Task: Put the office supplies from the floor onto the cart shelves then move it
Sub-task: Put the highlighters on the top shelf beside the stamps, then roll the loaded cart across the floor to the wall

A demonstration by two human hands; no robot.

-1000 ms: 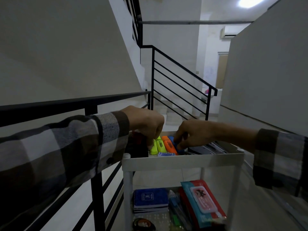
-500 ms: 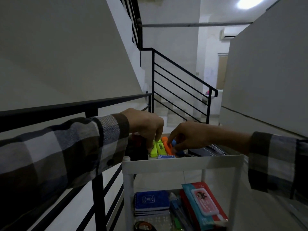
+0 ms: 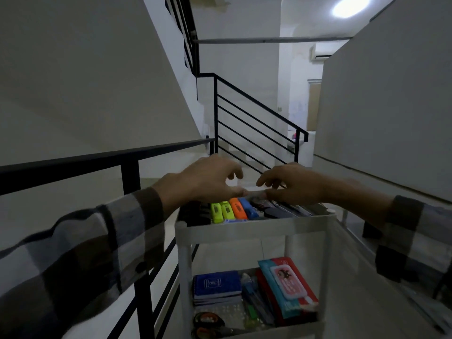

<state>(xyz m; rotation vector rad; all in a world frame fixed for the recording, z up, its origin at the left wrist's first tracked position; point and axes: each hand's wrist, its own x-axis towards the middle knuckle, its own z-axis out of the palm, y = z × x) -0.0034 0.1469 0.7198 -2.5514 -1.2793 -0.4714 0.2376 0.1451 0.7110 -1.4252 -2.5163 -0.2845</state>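
Observation:
A white cart (image 3: 254,227) stands in front of me. Its top shelf holds two yellow highlighters (image 3: 216,212), an orange highlighter (image 3: 237,209), a blue highlighter (image 3: 248,209) and dark flat items (image 3: 281,209). On the lower shelf lie a blue notebook (image 3: 216,283), a red and teal pouch (image 3: 288,282), pens (image 3: 254,297) and scissors (image 3: 208,321). My left hand (image 3: 205,182) and my right hand (image 3: 293,184) hover over the far side of the top shelf, fingers apart, thumbs nearly meeting by the far rim. Neither holds a supply.
A black metal railing (image 3: 97,160) runs close along the cart's left side. Beyond it a stair railing (image 3: 256,123) descends ahead. A pale wall (image 3: 379,118) borders the right. The floor shows to the right of the cart.
Both hands have lifted off the highlighters and spread their fingers. The highlighters now lie uncovered in a row on the top shelf.

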